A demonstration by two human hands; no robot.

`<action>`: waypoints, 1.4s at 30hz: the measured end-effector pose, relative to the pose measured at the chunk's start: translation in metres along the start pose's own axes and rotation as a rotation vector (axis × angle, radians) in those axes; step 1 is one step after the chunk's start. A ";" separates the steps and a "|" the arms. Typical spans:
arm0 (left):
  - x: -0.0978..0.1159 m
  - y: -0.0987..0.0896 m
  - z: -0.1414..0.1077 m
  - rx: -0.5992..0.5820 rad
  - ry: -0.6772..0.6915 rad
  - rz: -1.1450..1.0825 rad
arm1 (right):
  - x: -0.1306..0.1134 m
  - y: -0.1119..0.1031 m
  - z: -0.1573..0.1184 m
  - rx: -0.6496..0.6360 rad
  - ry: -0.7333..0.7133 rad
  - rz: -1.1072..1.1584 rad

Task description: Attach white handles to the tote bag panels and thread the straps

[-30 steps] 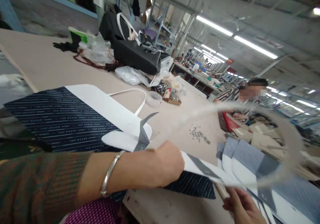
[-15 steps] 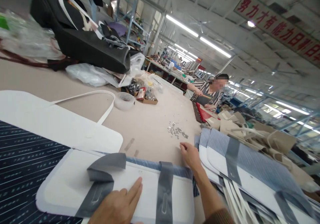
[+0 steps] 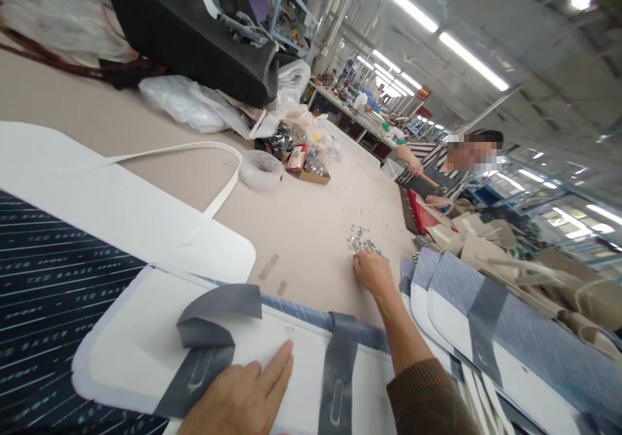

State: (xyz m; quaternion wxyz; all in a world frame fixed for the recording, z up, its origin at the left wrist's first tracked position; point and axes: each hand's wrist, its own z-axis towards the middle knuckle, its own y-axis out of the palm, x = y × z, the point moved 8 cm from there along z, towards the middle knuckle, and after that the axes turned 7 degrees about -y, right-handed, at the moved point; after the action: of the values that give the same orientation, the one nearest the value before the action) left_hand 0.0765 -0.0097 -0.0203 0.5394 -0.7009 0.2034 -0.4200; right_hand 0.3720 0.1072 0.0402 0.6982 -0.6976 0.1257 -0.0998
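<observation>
The left hand (image 3: 243,396) lies on a white panel (image 3: 308,354), two fingers extended. The right hand (image 3: 376,273) meets metal bits (image 3: 362,239); whether it pinches any is unclear.

Passage lies between tape roll (image 3: 261,174) and silvery bits (image 3: 363,239), with stacked panels (image 3: 461,299) blocking rightward.

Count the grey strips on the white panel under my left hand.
2: a folded grey strip left of your left hand, a second grey strip right of it. Your hand could hide more.
</observation>
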 end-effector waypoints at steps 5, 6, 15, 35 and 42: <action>0.005 -0.023 0.000 -0.116 -0.023 -0.092 | -0.028 -0.002 -0.035 -0.015 0.004 0.340; 0.006 -0.026 0.000 -0.107 -0.016 -0.095 | -0.041 0.002 -0.049 -0.042 -0.004 0.480; 0.012 -0.036 -0.007 0.092 0.040 -0.031 | -0.127 0.030 -0.132 -0.284 -0.038 0.808; 0.014 -0.042 -0.009 0.207 0.080 0.024 | -0.138 0.024 -0.127 -0.243 -0.103 0.572; 0.032 -0.052 -0.029 0.348 0.325 0.062 | -0.019 -0.027 -0.165 0.321 0.175 0.509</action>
State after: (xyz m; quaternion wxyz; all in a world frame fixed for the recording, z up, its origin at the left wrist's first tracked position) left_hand 0.0617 -0.0328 0.0416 0.6249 -0.5141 0.2334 -0.5392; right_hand 0.3032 -0.0441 0.0691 0.7886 -0.5132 0.3386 -0.0002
